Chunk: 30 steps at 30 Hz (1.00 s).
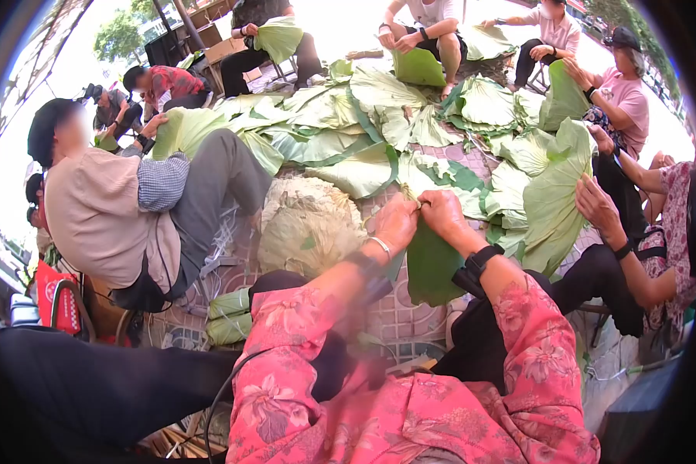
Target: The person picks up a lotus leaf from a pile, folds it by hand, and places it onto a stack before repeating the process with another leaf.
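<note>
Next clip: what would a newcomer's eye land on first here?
First, the heap of big green leaves spread over the paved ground in the middle, ringed by seated people each handling one. Next, in the foreground, the left hand and right hand in pink flowered sleeves pinch the top edge of a folded leaf. Rolled leaf bundles lie lower left.

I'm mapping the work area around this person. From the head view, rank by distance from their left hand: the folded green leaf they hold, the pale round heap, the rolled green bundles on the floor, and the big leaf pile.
From the left hand:
1. Folded green leaf, in the hand, right beside it.
2. Pale round heap, just to its left.
3. Big leaf pile, ahead, mid-circle.
4. Rolled green bundles, down-left on the floor.
The last two are close to call.
</note>
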Tool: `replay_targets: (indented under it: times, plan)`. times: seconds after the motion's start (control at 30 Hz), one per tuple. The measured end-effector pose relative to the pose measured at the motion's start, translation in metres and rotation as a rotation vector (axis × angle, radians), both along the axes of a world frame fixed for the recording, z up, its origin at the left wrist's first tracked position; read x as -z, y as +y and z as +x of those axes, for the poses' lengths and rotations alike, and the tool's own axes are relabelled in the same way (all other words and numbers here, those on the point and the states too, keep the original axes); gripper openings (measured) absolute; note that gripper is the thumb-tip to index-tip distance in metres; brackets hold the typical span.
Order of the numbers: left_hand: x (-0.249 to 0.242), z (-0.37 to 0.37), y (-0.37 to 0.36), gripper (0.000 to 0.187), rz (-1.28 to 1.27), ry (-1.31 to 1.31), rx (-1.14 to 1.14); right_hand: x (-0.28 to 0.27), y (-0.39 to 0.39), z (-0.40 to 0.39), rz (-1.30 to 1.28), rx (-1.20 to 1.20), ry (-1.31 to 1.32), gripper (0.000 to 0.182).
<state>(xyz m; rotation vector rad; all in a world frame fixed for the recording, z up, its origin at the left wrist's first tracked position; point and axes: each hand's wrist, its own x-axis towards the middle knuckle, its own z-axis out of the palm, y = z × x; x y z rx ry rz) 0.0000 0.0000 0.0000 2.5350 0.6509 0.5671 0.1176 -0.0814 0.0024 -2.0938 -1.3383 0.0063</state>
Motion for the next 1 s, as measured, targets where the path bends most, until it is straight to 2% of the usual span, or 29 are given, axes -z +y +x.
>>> replay_targets:
  times: [0.1,0.27,0.47,0.57,0.67,0.77,0.87,1.0]
  plan:
    - [0.015,0.005,0.004,0.015,-0.087,-0.245,0.090,-0.004,-0.008,0.001,0.074,-0.027,0.037,0.015]
    - [0.015,0.007,0.010,0.015,-0.188,-0.434,0.228,-0.006,-0.008,0.004,0.091,-0.069,-0.034,0.015]
    - [0.003,-0.001,0.007,0.016,-0.719,-0.431,0.167,-0.006,-0.007,-0.001,0.166,-0.062,0.038,0.018]
    - [-0.004,-0.005,0.005,0.018,-0.748,-0.468,0.213,-0.019,-0.010,-0.008,0.169,-0.059,0.076,0.017]
    - [-0.007,-0.007,0.007,0.017,-0.696,-0.407,0.228,-0.006,-0.008,0.004,0.201,-0.101,0.096,0.017]
    - [-0.005,-0.007,0.008,0.018,-0.544,-0.335,0.218,-0.011,-0.012,0.005,0.200,-0.114,0.136,0.016]
    - [-0.010,-0.008,0.009,0.019,-0.553,-0.294,0.253,-0.013,-0.014,0.005,0.200,-0.125,0.057,0.015]
    - [-0.016,-0.009,-0.004,0.018,-0.441,-0.434,0.290,-0.011,-0.013,0.009,0.184,-0.111,0.070,0.014]
